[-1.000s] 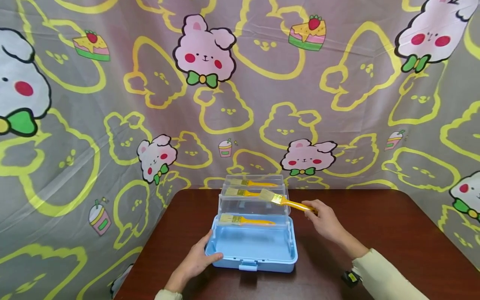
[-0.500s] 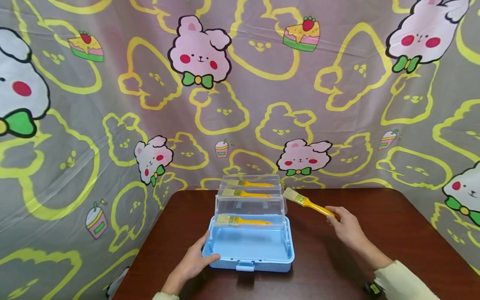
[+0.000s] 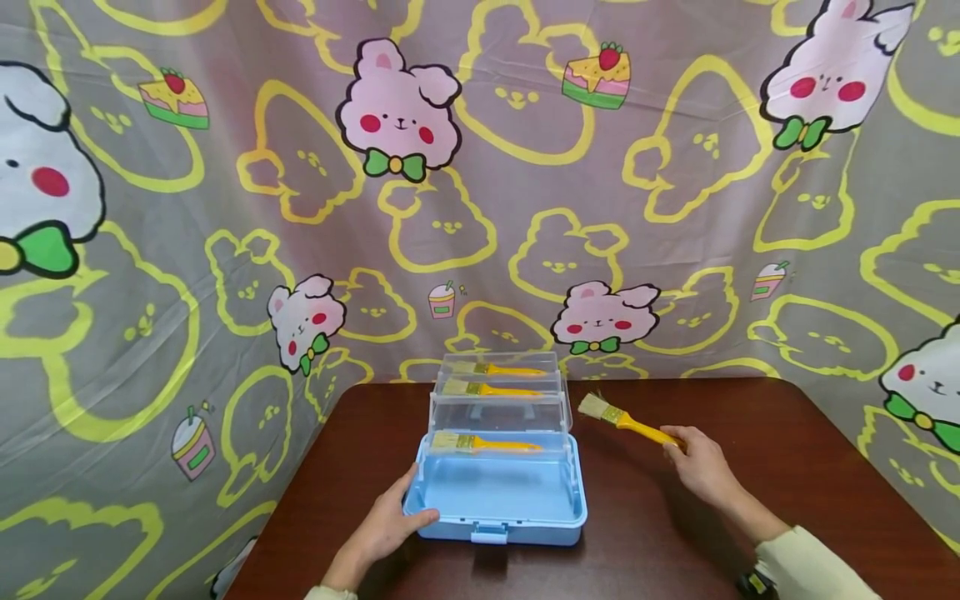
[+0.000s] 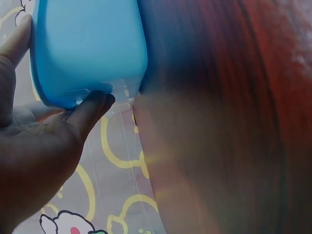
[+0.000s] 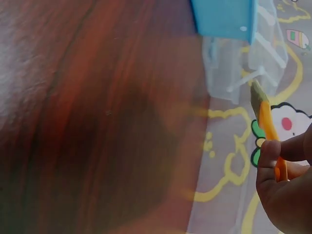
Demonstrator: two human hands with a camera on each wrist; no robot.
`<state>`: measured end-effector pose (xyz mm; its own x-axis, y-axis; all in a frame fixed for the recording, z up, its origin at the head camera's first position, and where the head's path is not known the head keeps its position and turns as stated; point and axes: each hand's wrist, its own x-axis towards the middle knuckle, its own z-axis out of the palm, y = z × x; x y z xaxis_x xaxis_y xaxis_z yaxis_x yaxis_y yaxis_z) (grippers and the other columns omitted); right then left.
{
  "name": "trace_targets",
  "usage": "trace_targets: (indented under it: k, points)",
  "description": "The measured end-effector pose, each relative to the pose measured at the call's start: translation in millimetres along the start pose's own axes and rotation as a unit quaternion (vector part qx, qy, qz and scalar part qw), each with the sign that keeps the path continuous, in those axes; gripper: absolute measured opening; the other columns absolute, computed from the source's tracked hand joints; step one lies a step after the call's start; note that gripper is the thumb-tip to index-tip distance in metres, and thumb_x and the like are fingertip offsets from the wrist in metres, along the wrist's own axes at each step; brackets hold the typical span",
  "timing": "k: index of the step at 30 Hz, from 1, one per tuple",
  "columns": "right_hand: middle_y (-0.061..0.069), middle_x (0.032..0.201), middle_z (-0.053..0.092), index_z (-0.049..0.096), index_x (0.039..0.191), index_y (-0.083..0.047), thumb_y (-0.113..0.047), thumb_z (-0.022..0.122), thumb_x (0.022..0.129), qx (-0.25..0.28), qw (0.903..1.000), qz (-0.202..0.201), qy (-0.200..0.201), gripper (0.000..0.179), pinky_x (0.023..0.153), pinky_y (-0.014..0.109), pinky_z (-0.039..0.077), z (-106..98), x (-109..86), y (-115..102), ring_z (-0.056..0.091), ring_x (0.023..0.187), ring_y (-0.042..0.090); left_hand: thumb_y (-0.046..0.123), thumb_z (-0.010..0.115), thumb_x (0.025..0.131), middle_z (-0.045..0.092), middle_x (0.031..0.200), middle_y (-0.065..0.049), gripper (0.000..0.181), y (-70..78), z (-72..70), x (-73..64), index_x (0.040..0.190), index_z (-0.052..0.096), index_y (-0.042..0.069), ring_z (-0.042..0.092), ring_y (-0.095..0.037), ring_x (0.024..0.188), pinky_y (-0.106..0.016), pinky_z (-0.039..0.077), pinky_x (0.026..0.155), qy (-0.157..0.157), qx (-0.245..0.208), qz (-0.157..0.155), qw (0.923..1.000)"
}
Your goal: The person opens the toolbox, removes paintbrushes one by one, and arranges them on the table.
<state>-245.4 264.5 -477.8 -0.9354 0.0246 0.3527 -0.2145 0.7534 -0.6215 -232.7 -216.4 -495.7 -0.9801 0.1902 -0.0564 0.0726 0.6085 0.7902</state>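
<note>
A light-blue storage box (image 3: 536, 533) with raised clear trays (image 3: 498, 412) stands on the table. My left hand (image 3: 386, 517) grips its left front corner, thumb over the rim; the left wrist view shows the hand (image 4: 46, 146) against the blue wall (image 4: 92, 44). To the right of the box, my right hand (image 3: 705, 467) pinches a paintbrush (image 3: 637, 427) by the end of its yellow handle. Its pale bristles point up and left, apart from the trays. Three similar paintbrushes lie in the trays: a lower one (image 3: 495, 443), a middle one (image 3: 506, 391) and an upper one (image 3: 510, 370).
The dark reddish-brown table (image 3: 660, 542) extends to both sides of the box. A grey patterned curtain (image 3: 525, 192) hangs behind the table and along its sides. The box's latch (image 3: 490, 533) hangs at the front.
My right hand has carried the paintbrush right and slightly down, away from the trays, slowing over the last half second. The left hand keeps its hold on the box.
</note>
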Motion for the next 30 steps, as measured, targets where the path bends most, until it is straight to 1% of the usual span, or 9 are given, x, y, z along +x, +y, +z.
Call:
trace_targets:
  k: [3,8,15,19,21,25,27,30]
  points:
    - [0.009,0.086,0.058,0.061,0.113,0.010,0.001,0.059,0.089,-0.002,0.9999,0.008,-0.012,0.026,0.056,0.024,0.043,3.2,-0.6,6.0,0.054,0.072,0.019,0.047,0.075,0.077,0.030,0.146,-0.028,0.102,0.5,0.2,0.1,0.148,0.022,-0.002,0.037,-0.042,0.128,-0.059,0.033,0.099,0.001,0.002,0.002,1.0000]
    - [0.011,0.087,0.057,0.059,0.114,0.012,0.002,0.058,0.090,0.004,0.9994,0.016,-0.029,0.026,0.055,0.023,0.044,9.6,0.3,16.2,0.054,0.071,0.019,0.049,0.075,0.076,0.030,0.147,-0.028,0.103,2.4,-0.4,0.1,0.148,0.022,-0.002,0.036,-0.043,0.129,-0.059,0.032,0.099,0.001,0.007,-0.006,1.0000]
    - [0.007,0.082,0.057,0.061,0.112,0.011,0.001,0.059,0.088,0.005,0.9990,0.024,-0.036,0.026,0.054,0.022,0.043,18.9,-0.3,30.4,0.054,0.066,0.013,0.045,0.075,0.078,0.029,0.147,-0.027,0.100,3.6,-1.1,-1.5,0.148,0.022,-0.002,0.034,-0.043,0.130,-0.059,0.032,0.099,-0.001,0.011,-0.016,0.9998]
    - [0.006,0.081,0.057,0.062,0.111,0.010,0.000,0.062,0.087,-0.002,0.9990,0.018,-0.041,0.026,0.056,0.023,0.043,20.5,-0.8,35.4,0.055,0.065,0.012,0.044,0.075,0.078,0.029,0.147,-0.028,0.099,4.2,-0.9,-1.7,0.148,0.022,-0.002,0.035,-0.043,0.129,-0.060,0.032,0.099,0.001,0.017,-0.016,0.9997]
    - [0.008,0.083,0.059,0.062,0.110,0.010,0.000,0.063,0.086,-0.012,0.9989,0.010,-0.043,0.026,0.058,0.026,0.045,20.7,-0.4,36.9,0.056,0.068,0.014,0.045,0.075,0.078,0.029,0.147,-0.028,0.100,4.3,-0.7,-1.1,0.148,0.022,-0.002,0.035,-0.043,0.129,-0.059,0.032,0.099,0.002,0.018,-0.016,0.9997]
    - [0.016,0.090,0.065,0.065,0.104,0.010,-0.001,0.065,0.084,-0.051,0.9971,-0.010,-0.055,0.023,0.064,0.037,0.048,20.5,0.4,37.7,0.060,0.076,0.024,0.047,0.074,0.077,0.030,0.147,-0.027,0.101,4.2,0.1,-0.2,0.148,0.022,-0.002,0.036,-0.043,0.129,-0.059,0.033,0.099,0.002,0.019,-0.017,0.9997]
    - [0.017,0.092,0.066,0.066,0.101,0.009,-0.003,0.067,0.083,-0.067,0.9950,-0.018,-0.072,0.021,0.066,0.041,0.049,20.6,-0.6,37.1,0.061,0.079,0.026,0.047,0.074,0.078,0.030,0.147,-0.027,0.100,4.0,0.6,0.1,0.149,0.022,-0.001,0.037,-0.043,0.128,-0.060,0.033,0.098,0.001,0.018,-0.019,0.9997]
    - [0.013,0.091,0.068,0.068,0.098,0.005,-0.008,0.070,0.083,-0.069,0.9915,-0.020,-0.109,0.020,0.067,0.042,0.051,21.5,-3.1,36.2,0.063,0.079,0.026,0.046,0.074,0.078,0.030,0.147,-0.027,0.100,3.7,0.9,0.1,0.149,0.021,0.001,0.038,-0.043,0.127,-0.060,0.034,0.097,-0.001,0.015,-0.022,0.9996]
